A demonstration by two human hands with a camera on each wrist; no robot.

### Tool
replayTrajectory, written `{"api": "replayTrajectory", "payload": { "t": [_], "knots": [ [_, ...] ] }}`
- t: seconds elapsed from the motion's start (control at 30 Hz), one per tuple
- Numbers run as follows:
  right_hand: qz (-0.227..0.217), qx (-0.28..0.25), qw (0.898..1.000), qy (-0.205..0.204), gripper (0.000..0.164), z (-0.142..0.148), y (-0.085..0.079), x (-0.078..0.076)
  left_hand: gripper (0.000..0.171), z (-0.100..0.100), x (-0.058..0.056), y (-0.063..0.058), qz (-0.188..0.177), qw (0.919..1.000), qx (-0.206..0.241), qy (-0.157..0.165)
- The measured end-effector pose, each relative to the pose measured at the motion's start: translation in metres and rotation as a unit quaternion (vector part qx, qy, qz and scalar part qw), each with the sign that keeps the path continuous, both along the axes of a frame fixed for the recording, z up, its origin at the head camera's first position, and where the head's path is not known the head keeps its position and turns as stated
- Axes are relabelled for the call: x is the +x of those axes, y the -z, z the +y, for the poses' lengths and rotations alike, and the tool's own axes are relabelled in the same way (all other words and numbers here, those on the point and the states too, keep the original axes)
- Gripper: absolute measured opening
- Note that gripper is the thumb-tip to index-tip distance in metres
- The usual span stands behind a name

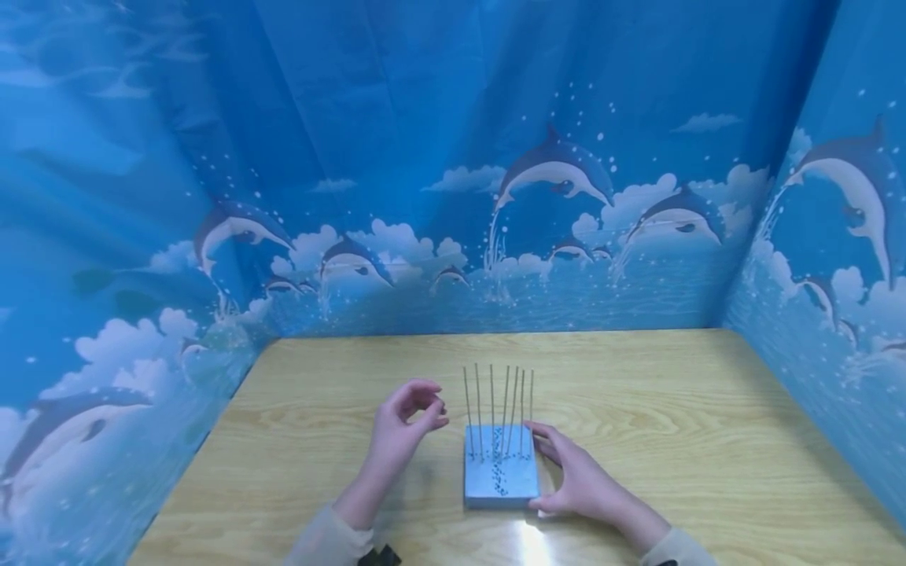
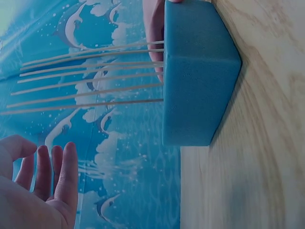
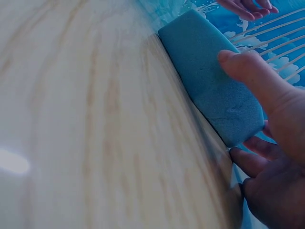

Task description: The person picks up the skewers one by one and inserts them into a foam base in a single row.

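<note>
A blue foam block (image 1: 501, 498) sits on the table, its top pitted with small dark holes. Several thin wooden sticks (image 1: 491, 397) stand upright in a rough row across the block. My right hand (image 1: 583, 483) holds the block at its right side, thumb on the front face and fingers behind; the thumb shows against the foam (image 3: 209, 71) in the right wrist view. My left hand (image 1: 406, 417) hovers left of the sticks, apart from them, with fingers loosely bent. The left wrist view shows nothing in that hand (image 2: 43, 191).
The wood-grain table (image 1: 318, 440) spreads around the block on all sides. Blue curtains with dolphins and clouds (image 1: 396, 196) hang behind the table and along both sides.
</note>
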State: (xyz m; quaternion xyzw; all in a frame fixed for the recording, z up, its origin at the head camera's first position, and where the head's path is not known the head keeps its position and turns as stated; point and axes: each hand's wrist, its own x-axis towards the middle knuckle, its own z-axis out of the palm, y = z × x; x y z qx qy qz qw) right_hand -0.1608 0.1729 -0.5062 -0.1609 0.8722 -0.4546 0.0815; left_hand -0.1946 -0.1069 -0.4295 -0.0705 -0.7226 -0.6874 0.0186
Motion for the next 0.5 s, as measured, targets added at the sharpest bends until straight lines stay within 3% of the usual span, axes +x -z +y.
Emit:
{"api": "replayTrajectory", "payload": {
  "t": [0.13, 0.33, 0.5],
  "knots": [
    [0.005, 0.003, 1.000, 0.003, 0.116, 0.001, 0.000, -0.001, 0.028, -0.007, 0.000, 0.004, -0.017, 0.9997, 0.001, -0.016],
    [0.019, 0.014, 1.000, -0.016, 0.118, 0.005, 0.000, 0.002, 0.024, -0.012, 0.005, 0.013, -0.028, 0.9995, -0.007, -0.015],
    [0.045, 0.047, 0.997, -0.033, 0.121, 0.009, -0.001, 0.006, 0.024, -0.015, 0.011, 0.017, -0.023, 0.9984, -0.044, -0.027]
  ]
}}
